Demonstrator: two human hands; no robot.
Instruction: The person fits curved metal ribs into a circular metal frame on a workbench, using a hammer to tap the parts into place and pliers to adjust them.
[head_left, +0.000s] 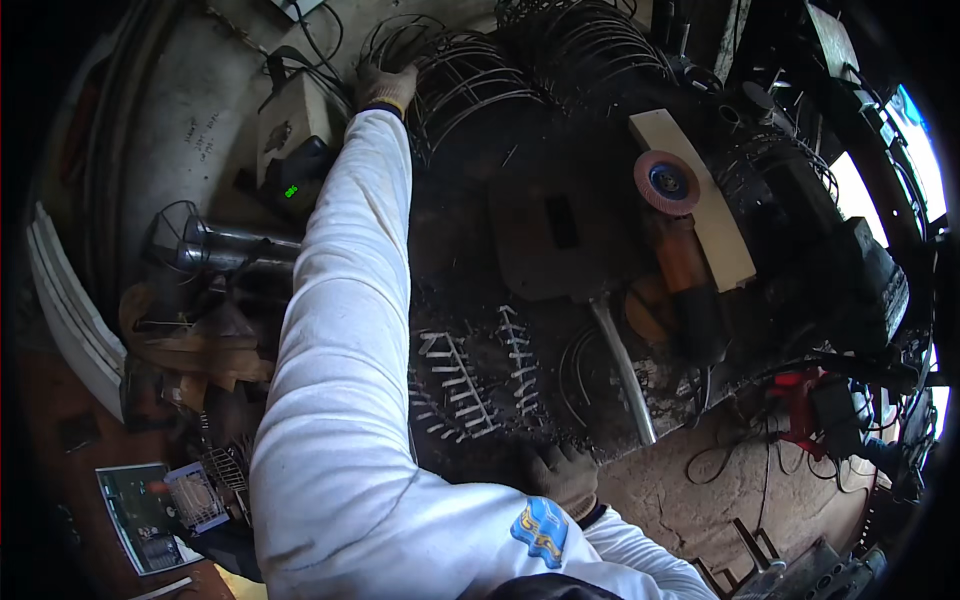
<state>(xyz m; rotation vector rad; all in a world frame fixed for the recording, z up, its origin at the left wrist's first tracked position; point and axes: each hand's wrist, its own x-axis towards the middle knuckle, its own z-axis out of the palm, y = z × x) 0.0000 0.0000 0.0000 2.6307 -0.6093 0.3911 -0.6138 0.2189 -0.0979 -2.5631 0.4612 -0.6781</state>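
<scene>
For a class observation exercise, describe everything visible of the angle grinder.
The angle grinder lies on the dark worktable, disc end toward the far side. The reddish flap disc faces up around a bluish hub. Its casing, seemingly plastic, is orange midway, black toward the rear. The disc overlaps a pale bar; contact is unclear. The left hand and right hand are apart from it.

Dark grey openwork cage of curved metal wires [478, 80], ribs arched; at far side of blackened worktable [450, 225]

Left arm [350, 270] stretched far forward, gloved left hand [388, 86], gloved right hand [565, 480] close in
</scene>
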